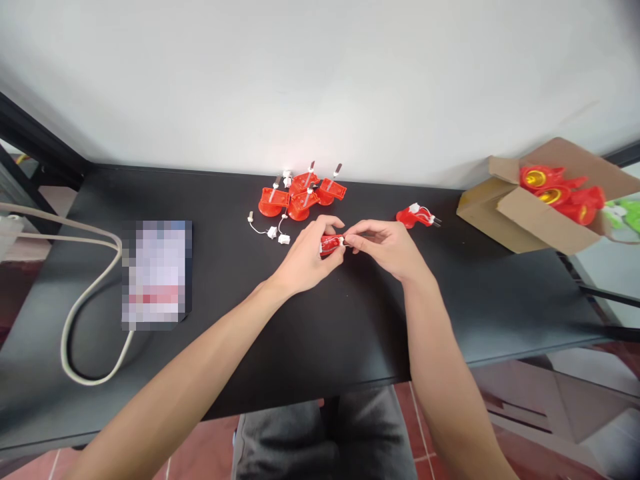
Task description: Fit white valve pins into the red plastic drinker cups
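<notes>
In the middle of the black table, my left hand (pixel 310 257) is closed round a red plastic housing (pixel 330 245) with white wire and a small white part at its right end. My right hand (pixel 383 243) pinches at that right end; the fingertips touch a small piece too little to make out. Behind my left hand stand several red housings (pixel 299 208) with thin metal-tipped strips sticking up. Small white parts with wires (pixel 271 232) lie just left of it. To the right of my right hand lies another red housing (pixel 410 217) with white wires and two dark prongs.
An open cardboard box (pixel 493 207) at the right holds several red pieces with yellow insides, with a bright green item beside them. At the left lie a blurred-out flat object (pixel 156 273) and a looped pale cable (pixel 75 320). A white wall (pixel 225 87) rises behind the black table (pixel 225 267).
</notes>
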Motion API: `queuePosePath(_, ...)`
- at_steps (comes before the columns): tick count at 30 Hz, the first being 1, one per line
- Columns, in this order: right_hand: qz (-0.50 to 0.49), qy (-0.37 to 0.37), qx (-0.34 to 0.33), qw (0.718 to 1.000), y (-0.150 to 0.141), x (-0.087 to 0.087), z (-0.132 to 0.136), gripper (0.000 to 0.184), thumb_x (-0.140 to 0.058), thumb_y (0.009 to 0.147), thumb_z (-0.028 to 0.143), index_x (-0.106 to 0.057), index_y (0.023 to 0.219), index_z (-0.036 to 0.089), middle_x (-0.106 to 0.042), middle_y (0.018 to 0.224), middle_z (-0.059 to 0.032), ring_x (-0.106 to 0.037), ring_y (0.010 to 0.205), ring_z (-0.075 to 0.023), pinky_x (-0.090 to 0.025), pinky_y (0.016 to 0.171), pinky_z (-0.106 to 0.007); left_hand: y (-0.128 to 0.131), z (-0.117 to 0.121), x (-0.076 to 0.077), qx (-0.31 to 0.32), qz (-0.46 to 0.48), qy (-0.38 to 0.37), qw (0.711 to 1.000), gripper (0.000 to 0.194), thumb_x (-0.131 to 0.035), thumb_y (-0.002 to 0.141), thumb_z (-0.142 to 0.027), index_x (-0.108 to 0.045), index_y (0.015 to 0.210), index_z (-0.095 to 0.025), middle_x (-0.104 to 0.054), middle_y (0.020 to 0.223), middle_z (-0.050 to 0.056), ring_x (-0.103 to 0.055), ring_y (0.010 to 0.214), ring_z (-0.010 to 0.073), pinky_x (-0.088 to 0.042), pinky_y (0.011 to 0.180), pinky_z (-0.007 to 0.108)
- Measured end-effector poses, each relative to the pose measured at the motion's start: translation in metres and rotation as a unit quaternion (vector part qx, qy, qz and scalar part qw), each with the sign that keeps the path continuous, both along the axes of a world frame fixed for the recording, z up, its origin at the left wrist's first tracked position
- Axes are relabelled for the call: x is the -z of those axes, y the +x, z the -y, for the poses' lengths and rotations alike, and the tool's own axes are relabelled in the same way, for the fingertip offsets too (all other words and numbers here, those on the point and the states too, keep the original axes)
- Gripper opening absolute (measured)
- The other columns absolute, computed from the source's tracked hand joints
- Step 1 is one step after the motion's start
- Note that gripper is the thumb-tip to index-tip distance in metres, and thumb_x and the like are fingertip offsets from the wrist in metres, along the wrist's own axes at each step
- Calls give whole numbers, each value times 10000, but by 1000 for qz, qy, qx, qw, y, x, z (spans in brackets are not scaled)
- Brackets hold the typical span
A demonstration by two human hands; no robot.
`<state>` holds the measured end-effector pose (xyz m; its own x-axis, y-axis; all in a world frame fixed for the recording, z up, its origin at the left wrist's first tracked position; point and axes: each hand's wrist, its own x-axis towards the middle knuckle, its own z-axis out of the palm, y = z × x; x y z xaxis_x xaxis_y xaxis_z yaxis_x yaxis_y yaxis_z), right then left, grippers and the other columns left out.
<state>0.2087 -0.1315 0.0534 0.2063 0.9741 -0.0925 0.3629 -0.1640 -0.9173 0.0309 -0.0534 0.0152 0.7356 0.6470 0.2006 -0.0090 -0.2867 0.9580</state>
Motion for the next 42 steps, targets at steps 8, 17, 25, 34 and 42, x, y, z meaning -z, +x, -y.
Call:
queuePosePath(8,40,-16,-3,999,-2,-2,0,287,-739,844,483,-767,862,198,-742,899,-58,-634,718,-174,-554,725,-355,0,1,0,-5,-8,5,1000,253,-581,893,-177,-513,1133,-222,-572,882,9,-552,846,163,-473,750,312)
queuePosePath(17,47,0,11,999,-8,-3,-1,181,-735,855,381,-750,846,202,-725,892,-43,-622,703,-157,-535,699,-332,0,1,1,-16,0,1,1000,253,-583,889,-184,-510,1129,-219,-572,902,16,-559,859,166,-471,739,306)
queuePosePath(25,50,0,15,999,-10,-3,-1,188,-728,852,375,-741,834,188,-717,852,-40,-609,694,-152,-529,672,-319,0,-2,2,-18,6,6,1000,155,-534,959,-231,-522,1112,-209,-553,828,1,-539,792,151,-447,713,299)
queuePosePath(34,60,-3,29,998,-6,-1,-2,211,-723,854,394,-765,870,188,-738,857,-45,-628,691,-158,-541,690,-327,0,-2,5,0,-2,12,1000,233,-571,941,-258,-514,1162,-213,-576,950,38,-568,913,190,-480,781,343)
queuePosePath(42,55,-2,30,998,-6,3,-3,208,-742,840,398,-766,874,194,-746,876,-47,-646,710,-170,-540,681,-329,0,-1,3,-9,-5,0,1000,247,-557,906,-193,-513,1149,-216,-569,920,25,-575,899,182,-485,763,333)
